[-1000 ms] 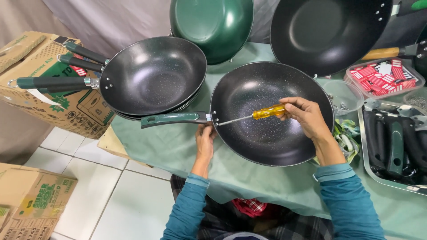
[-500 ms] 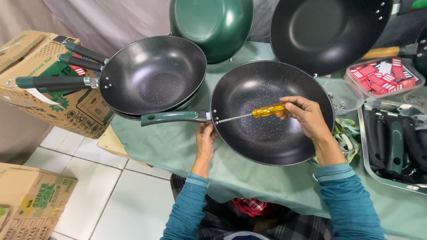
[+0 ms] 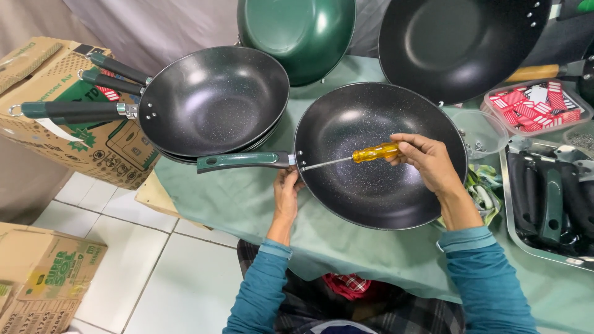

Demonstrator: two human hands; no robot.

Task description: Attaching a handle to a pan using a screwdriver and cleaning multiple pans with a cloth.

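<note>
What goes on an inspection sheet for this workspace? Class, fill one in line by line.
Surface: table under a pale green cloth.
Job's things: black pan with green handle; yellow screwdriver, tip at the handle joint inside the rim.
Clutter: stacked pans at left, upturned green pan, large pan, tray of handles, tub of red packets.
Hands: left hand steadies the pan by the handle joint; right hand grips the screwdriver.
Cables: nothing seen.
Surroundings: cardboard boxes, white tiled floor.
</note>
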